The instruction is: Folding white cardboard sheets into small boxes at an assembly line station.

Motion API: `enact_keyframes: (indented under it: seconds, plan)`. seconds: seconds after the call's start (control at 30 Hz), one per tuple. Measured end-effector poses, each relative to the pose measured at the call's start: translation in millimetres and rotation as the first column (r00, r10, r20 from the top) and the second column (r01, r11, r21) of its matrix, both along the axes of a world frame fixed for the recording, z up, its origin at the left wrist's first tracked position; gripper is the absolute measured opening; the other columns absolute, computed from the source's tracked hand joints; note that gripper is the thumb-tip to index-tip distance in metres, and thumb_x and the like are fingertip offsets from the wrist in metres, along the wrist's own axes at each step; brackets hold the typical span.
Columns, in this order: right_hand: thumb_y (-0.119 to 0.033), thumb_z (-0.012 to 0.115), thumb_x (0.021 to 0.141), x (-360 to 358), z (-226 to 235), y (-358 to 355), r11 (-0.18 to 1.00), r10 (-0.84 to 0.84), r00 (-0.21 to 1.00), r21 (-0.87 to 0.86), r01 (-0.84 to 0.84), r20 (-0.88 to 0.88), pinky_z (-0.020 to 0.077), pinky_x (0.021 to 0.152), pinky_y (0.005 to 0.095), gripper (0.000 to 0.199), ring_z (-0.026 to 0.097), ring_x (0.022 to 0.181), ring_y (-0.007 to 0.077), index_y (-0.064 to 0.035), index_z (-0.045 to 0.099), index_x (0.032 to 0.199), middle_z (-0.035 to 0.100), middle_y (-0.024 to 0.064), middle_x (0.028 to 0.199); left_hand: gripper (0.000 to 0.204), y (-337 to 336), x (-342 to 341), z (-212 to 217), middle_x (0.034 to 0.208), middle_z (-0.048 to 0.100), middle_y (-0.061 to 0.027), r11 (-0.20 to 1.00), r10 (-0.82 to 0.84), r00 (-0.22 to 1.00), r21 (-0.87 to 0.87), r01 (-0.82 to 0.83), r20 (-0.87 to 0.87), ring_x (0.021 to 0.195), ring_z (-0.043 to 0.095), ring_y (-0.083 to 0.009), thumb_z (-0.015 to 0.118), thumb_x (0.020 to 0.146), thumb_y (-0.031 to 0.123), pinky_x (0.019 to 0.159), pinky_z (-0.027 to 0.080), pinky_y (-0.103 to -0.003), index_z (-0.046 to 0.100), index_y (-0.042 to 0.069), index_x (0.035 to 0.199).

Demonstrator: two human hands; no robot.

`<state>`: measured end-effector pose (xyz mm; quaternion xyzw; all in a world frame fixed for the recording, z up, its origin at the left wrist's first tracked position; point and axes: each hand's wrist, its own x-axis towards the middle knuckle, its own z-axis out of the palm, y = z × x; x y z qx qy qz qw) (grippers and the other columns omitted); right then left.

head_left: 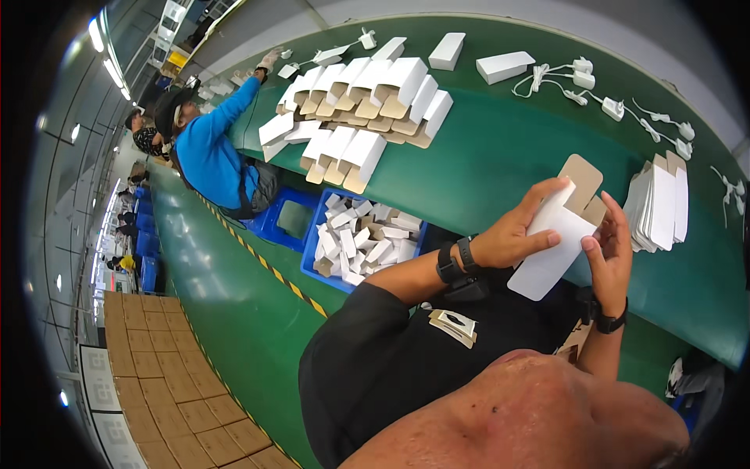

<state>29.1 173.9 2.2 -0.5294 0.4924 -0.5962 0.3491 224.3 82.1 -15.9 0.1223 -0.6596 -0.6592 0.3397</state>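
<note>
A small white carton (553,248) with a brown inside is held between my two hands at the table's near edge. Its long end flap stands up at the top, and a smaller side flap sticks out beside it. My left hand (519,228) grips the carton's left side, thumb across the white face. Around its right edge curl the thumb and fingers of my right hand (612,248), close to the small flap. Nearest to the right hand is a stack of flat white cartons (658,205).
On the green table (516,148), formed open-ended cartons (367,86) are piled at left. White adapters (583,74) with cables lie along the back. A blue bin (311,262) full of small white boxes stands below the edge. A co-worker in blue (215,152) reaches over the table.
</note>
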Motion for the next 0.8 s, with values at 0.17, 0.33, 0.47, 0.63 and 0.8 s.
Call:
enact_keyframes:
  seconds: [0.17,0.33,0.47,0.63,0.8]
  plan:
    - [-0.02,0.069,0.09,8,-18,2,0.999,0.013,0.982,0.028,-0.019,0.186,0.0462,0.094,0.0332,0.048,0.057,0.111,0.0195,-0.0015,0.056,0.131,0.057,0.0149,0.127,0.064,1,-1,-4,0.125,0.045,-0.0095,0.967,-0.164,0.985,0.189,0.17,-0.044,0.113,0.048,-0.0166,0.06,0.096,0.034,0.096,0.043,-0.033,0.025,0.015,0.145]
    - [-0.022,0.064,0.089,19,-19,-12,0.992,0.027,1.0,-0.126,-0.028,-0.011,0.0462,0.08,0.0275,0.025,0.058,0.091,0.0164,0.0026,0.063,0.096,0.061,0.014,0.116,0.077,5,1,-9,0.125,0.05,-0.0154,0.94,-0.015,0.994,0.338,0.05,-0.107,0.108,0.053,-0.0183,0.061,0.095,0.026,0.091,0.048,-0.036,0.007,0.018,0.149]
    - [-0.005,0.062,0.091,30,-17,-21,0.96,-0.011,1.0,-0.281,0.009,-0.005,0.0497,0.097,0.0361,0.03,0.065,0.11,0.0269,0.0013,0.06,0.12,0.065,0.017,0.119,0.081,-3,7,-12,0.126,0.054,-0.0206,0.895,-0.085,0.992,0.43,0.115,-0.089,0.109,0.057,-0.022,0.057,0.097,0.025,0.093,0.048,-0.036,-0.002,0.018,0.153]
    - [-0.006,0.066,0.091,11,-22,-23,0.976,0.099,0.994,-0.192,-0.106,-0.044,0.0516,0.094,0.0345,0.02,0.066,0.105,0.0237,0.0025,0.067,0.109,0.069,0.0158,0.112,0.083,-4,6,-20,0.123,0.056,-0.0228,0.985,-0.079,0.996,0.154,0.071,0.045,0.108,0.059,-0.0244,0.061,0.095,0.021,0.092,0.048,-0.038,0.002,0.013,0.152]
    - [-0.005,0.066,0.09,14,-13,-25,0.995,0.091,0.973,0.012,-0.096,0.211,0.0536,0.09,0.0313,0.017,0.067,0.1,0.018,0.0028,0.069,0.106,0.069,0.0139,0.11,0.082,-7,11,-17,0.12,0.057,-0.0221,0.997,-0.07,0.996,0.014,0.07,0.047,0.106,0.059,-0.0248,0.063,0.094,0.019,0.091,0.048,-0.039,0.005,0.011,0.151]
